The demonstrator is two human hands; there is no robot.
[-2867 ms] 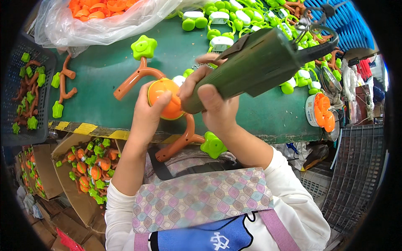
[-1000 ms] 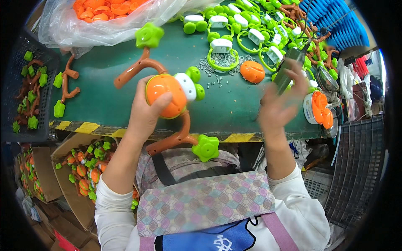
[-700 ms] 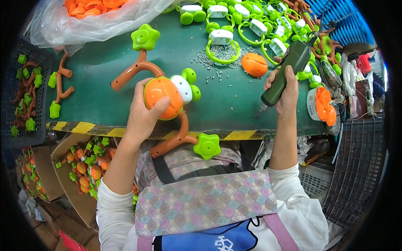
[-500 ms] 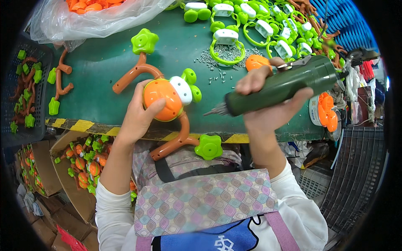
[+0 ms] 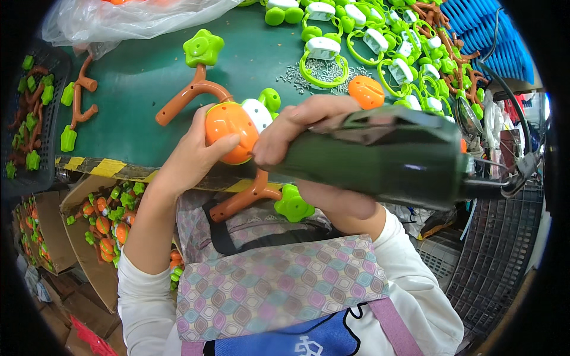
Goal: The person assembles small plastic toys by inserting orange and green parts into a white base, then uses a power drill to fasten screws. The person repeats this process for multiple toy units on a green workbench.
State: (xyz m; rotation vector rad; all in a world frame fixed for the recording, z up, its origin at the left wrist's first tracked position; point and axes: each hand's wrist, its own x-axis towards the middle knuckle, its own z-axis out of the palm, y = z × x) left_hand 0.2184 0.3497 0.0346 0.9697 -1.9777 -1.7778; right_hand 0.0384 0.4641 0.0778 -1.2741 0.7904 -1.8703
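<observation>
My left hand [image 5: 193, 148] is closed round a toy with an orange domed body [image 5: 225, 126], its thumb lying on the shell. Brown plastic branches [image 5: 193, 95] stick out from the body on the far and near sides, each with a green star-shaped piece [image 5: 203, 47] at its end. A white and green head part [image 5: 256, 113] is on the toy's right side. My right hand [image 5: 284, 133] grips a dark green electric screwdriver [image 5: 380, 157], tilted toward the toy. Its tip is hidden behind my fingers, so I cannot tell whether it touches the shell.
Loose screws [image 5: 291, 77] lie on the green table [image 5: 136, 77] beside an orange shell [image 5: 366, 92]. Green rings with white parts [image 5: 323, 48] pile up at the far right. A plastic bag [image 5: 142, 26] stands far left, a dark basket [image 5: 44, 160] left, and a box of toys [image 5: 77, 237] below.
My right hand has brought the screwdriver left, from beside the toy to right over its shell. My left hand keeps its hold on the toy, and the view has shifted slightly.
</observation>
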